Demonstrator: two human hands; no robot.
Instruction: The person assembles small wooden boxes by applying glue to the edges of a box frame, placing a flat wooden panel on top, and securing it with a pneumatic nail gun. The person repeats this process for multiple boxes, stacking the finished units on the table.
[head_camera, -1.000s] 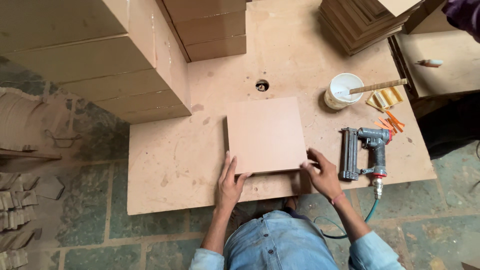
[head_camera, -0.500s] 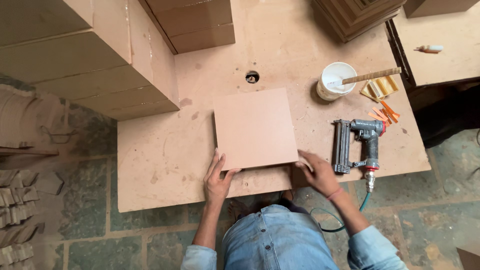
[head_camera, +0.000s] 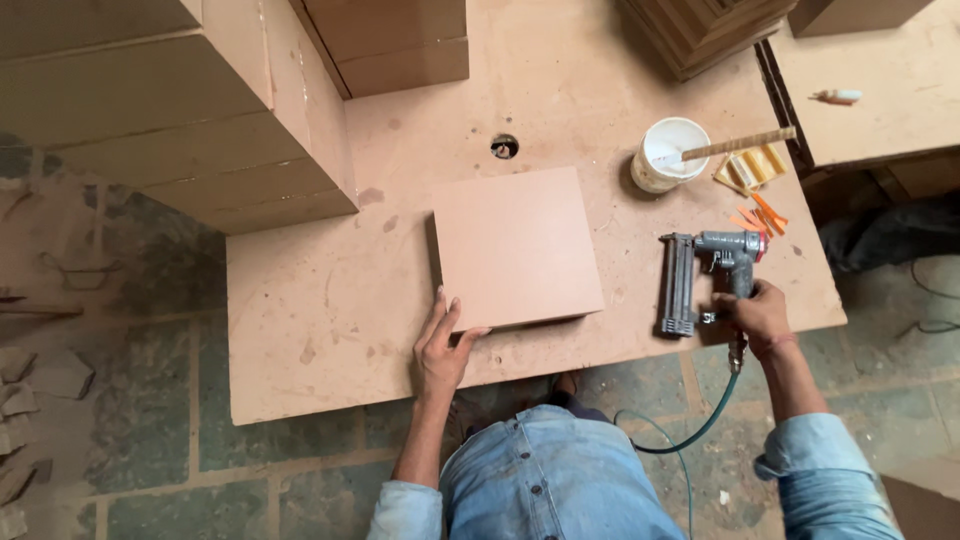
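A square brown fibreboard panel lies flat on the low board table. My left hand rests on the panel's near left corner, fingers spread along its left edge and thumb on top. My right hand is closed around the handle of a grey pneumatic nail gun, which lies on the table to the right of the panel. Its green air hose trails down off the table edge towards my lap.
A white glue pot with a wooden stick and yellow and orange strips sit at the back right. Stacked fibreboard boxes stand at the back left, and a round hole is in the table. A stone floor lies below.
My right hand has left the panel's near right corner and moved right onto the nail gun's handle. My left hand stays at the panel's near left corner.
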